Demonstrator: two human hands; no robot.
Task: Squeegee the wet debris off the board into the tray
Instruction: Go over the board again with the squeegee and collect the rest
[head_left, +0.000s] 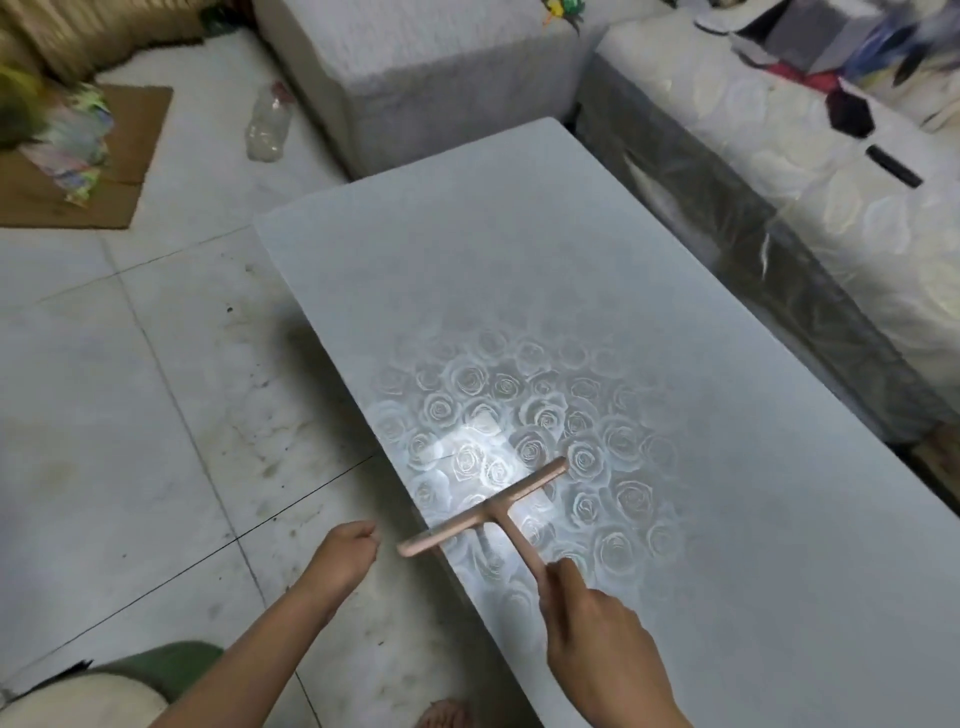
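A long white board (597, 291) with a shiny rose pattern runs from the near right to the far centre. A pink T-shaped squeegee (485, 509) lies with its blade across the board's near left edge, one end overhanging the floor. My right hand (592, 629) grips the squeegee's handle. My left hand (347, 553) hovers over the floor just left of the blade's overhanging end, fingers curled, holding nothing. I see no tray and no distinct debris on the board.
Dirty tiled floor (156, 415) lies left of the board. A white block (426, 67) stands behind it, with a plastic bottle (267, 122) and cardboard (104, 171) at far left. A cluttered, cloth-covered surface (831, 171) runs along the right.
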